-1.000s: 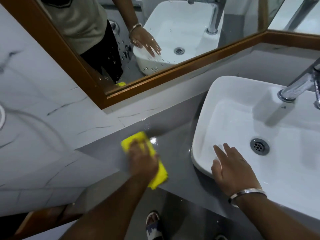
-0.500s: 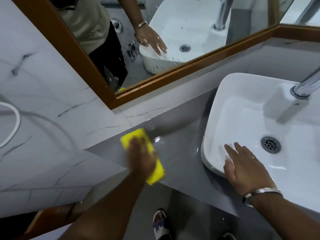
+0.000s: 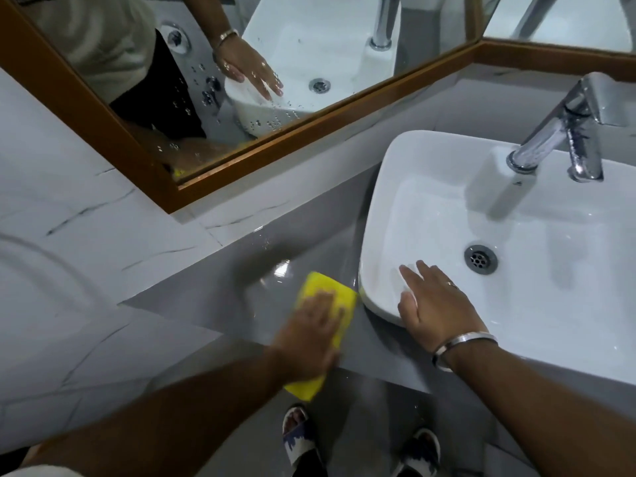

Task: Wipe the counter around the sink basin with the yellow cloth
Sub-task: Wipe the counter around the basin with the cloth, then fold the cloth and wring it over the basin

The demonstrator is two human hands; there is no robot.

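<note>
1. The left hand (image 3: 311, 333) lies flat, palm down, pressing the folded yellow cloth (image 3: 325, 297) onto the glossy grey counter (image 3: 213, 297); it pins the cloth rather than gripping it.
2. The cloth sits near the counter's front edge, its far right corner just beside the near left corner of the white rectangular ceramic sink basin (image 3: 447, 208); touching or not cannot be told.
3. The right hand (image 3: 435, 304) rests open on the basin's near rim, fingers spread, holding nothing.
4. The cloth's long axis runs near-to-far, and the basin lies immediately right of the left hand, the nearer one for wiping along its side.
</note>
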